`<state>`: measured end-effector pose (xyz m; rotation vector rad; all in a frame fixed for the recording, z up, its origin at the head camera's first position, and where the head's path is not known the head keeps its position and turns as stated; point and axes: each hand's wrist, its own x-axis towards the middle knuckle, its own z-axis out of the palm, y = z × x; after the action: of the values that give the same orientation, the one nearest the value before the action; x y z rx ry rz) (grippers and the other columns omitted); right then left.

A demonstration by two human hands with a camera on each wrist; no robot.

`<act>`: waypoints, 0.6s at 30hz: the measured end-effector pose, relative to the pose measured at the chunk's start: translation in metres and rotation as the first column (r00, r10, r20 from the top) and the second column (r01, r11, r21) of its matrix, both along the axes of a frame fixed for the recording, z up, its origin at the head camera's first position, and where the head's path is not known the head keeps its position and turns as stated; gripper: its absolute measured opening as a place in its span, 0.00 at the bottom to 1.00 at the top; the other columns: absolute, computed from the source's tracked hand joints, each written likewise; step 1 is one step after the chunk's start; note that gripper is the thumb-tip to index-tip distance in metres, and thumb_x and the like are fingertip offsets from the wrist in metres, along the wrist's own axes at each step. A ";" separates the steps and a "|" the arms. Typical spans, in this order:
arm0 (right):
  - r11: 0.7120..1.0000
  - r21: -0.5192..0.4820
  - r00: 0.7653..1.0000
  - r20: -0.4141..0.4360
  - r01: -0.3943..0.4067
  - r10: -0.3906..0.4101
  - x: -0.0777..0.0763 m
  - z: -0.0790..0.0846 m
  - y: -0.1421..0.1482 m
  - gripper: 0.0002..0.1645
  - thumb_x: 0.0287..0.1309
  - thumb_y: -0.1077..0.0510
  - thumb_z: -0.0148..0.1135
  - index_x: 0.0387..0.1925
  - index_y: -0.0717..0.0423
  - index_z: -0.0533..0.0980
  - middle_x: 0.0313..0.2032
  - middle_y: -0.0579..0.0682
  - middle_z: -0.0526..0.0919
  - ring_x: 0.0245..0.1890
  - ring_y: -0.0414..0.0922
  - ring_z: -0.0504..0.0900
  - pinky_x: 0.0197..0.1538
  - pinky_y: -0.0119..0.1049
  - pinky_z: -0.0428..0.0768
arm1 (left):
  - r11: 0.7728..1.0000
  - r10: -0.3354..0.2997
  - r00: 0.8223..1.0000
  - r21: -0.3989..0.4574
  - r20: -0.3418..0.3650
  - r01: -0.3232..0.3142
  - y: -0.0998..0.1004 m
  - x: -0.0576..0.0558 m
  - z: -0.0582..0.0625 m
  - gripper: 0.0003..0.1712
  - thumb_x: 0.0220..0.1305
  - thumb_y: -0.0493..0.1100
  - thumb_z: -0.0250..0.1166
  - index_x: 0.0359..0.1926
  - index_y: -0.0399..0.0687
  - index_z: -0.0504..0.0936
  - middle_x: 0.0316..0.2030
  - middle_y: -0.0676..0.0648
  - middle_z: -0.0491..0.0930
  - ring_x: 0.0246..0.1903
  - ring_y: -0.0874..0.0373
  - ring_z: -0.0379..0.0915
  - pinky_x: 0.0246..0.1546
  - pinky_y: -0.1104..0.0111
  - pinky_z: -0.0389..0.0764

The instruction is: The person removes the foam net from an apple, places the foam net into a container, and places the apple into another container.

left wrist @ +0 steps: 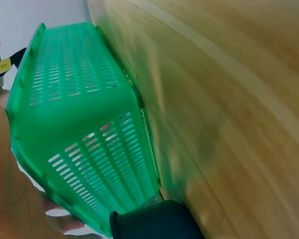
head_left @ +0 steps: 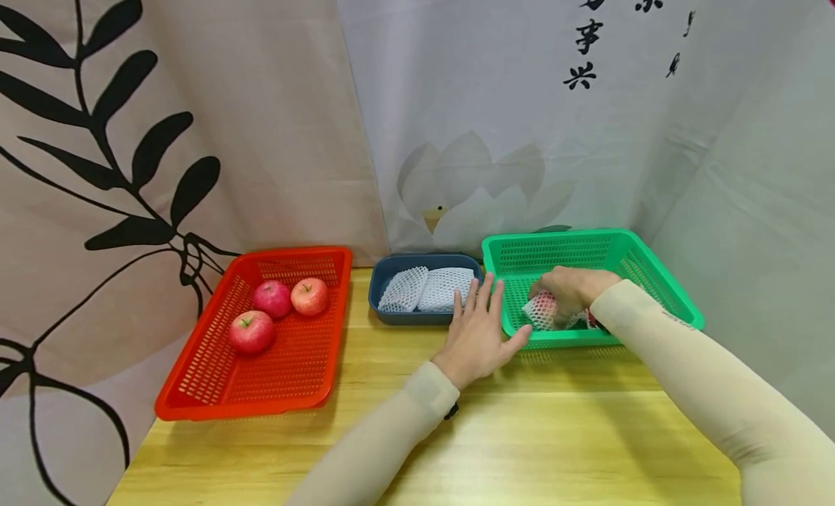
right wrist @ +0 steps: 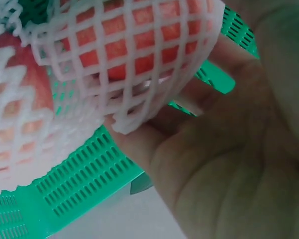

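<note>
Inside the green basket point(head_left: 659, 281), my right hand point(head_left: 569, 292) reaches down with bent fingers. The right wrist view shows those fingers curled round an apple in white foam netting point(right wrist: 134, 45), partly hidden by the net. A second netted apple point(right wrist: 20, 104) lies close beside it. In the head view, one netted apple point(head_left: 540, 310) shows left of this hand, with red fruit partly covered by the wrist at its right. My left hand point(head_left: 476, 339) is held with fingers spread at the basket's near left corner, its thumb by the rim and its fingertips overlapping the blue container point(head_left: 404, 319).
White foam nets point(head_left: 445, 288) lie in the blue container between the two baskets. At left stands a red basket point(head_left: 287, 390) with three bare apples point(head_left: 251, 332). A printed cloth point(head_left: 280, 129) hangs behind the wooden table point(head_left: 522, 448).
</note>
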<state>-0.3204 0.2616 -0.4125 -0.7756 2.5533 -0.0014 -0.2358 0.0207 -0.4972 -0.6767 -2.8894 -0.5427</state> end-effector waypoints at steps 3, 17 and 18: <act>1.000 -0.005 1.000 0.007 0.016 -0.016 0.001 -0.003 -0.001 0.44 0.63 0.59 0.89 0.78 0.55 0.82 0.71 0.62 0.89 0.67 0.60 0.91 0.63 0.59 0.94 | 1.000 0.006 1.000 0.011 -0.006 -0.005 0.003 0.000 -0.006 0.56 0.89 0.77 0.46 0.97 0.47 0.46 0.97 0.41 0.44 0.96 0.33 0.44 0.93 0.30 0.52; 0.997 -0.043 0.998 0.029 0.059 -0.057 0.002 0.001 0.007 0.46 0.65 0.56 0.89 0.80 0.56 0.79 0.65 0.61 0.91 0.55 0.51 0.91 0.54 0.49 0.94 | 1.000 -0.001 1.000 0.021 0.018 0.000 0.004 0.004 -0.001 0.56 0.89 0.78 0.44 0.97 0.49 0.43 0.97 0.40 0.41 0.96 0.33 0.41 0.94 0.32 0.51; 0.997 -0.043 0.998 0.028 0.062 -0.061 0.002 0.001 0.007 0.46 0.65 0.55 0.89 0.81 0.55 0.79 0.66 0.61 0.90 0.57 0.53 0.92 0.56 0.52 0.94 | 1.000 0.002 1.000 0.018 0.022 -0.002 0.004 0.004 -0.001 0.56 0.88 0.78 0.44 0.97 0.49 0.43 0.97 0.41 0.41 0.96 0.34 0.40 0.94 0.32 0.51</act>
<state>-0.3180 0.2688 -0.4115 -0.7083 2.5584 -0.0870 -0.2322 0.0242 -0.4980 -0.6698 -2.9015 -0.5793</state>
